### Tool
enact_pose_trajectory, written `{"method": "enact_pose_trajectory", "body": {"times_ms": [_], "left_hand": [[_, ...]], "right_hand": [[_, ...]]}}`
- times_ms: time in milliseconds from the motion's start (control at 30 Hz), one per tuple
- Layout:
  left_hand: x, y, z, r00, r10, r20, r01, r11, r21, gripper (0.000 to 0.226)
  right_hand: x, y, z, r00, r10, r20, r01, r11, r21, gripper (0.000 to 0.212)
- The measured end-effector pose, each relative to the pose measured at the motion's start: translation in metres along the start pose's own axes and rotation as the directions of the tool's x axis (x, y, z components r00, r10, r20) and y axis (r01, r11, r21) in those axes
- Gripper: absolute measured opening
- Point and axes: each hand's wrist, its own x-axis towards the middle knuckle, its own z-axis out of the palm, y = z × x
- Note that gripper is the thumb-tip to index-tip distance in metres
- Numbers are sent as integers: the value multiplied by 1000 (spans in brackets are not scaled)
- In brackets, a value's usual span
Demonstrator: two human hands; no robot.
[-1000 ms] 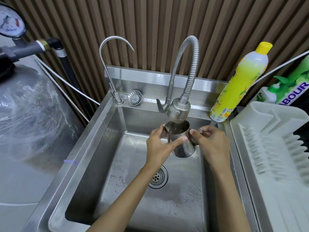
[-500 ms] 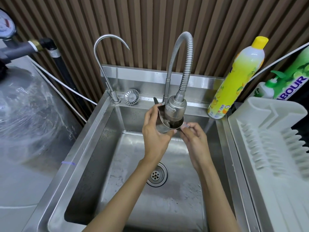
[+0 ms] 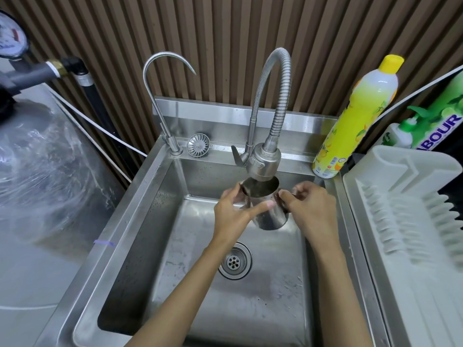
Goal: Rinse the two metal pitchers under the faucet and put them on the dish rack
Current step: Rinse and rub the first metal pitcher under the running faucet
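A small metal pitcher is held upright directly under the head of the flexible faucet, over the steel sink. My left hand grips its body, thumb across the front. My right hand holds the handle on the pitcher's right side. The white dish rack stands to the right of the sink with nothing on it. Only one pitcher is in view.
A thin curved tap and a loose strainer sit at the sink's back left. A yellow detergent bottle stands at the back right, a green soap dispenser behind the rack. The drain lies below my hands.
Half a second ago the pitcher was raised and tilted up against the faucet head; now it hangs lower and upright beneath it, both hands still holding it.
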Motion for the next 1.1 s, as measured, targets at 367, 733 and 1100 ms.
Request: {"method": "enact_pose_trajectory", "body": {"times_ms": [367,733,1100], "left_hand": [[7,14,3,949,285,-137,-294,954,-51,77],[-8,18,-10,949,243,-199,-165,925,344,68],[2,13,9,998,64,27,-59,987,-149,57]], "right_hand": [[0,13,19,993,-15,117,-43,879,474,17],[-4,13,14,977,56,206,-142,892,430,16],[-7,1,-10,989,-144,-10,145,983,114,9]]}}
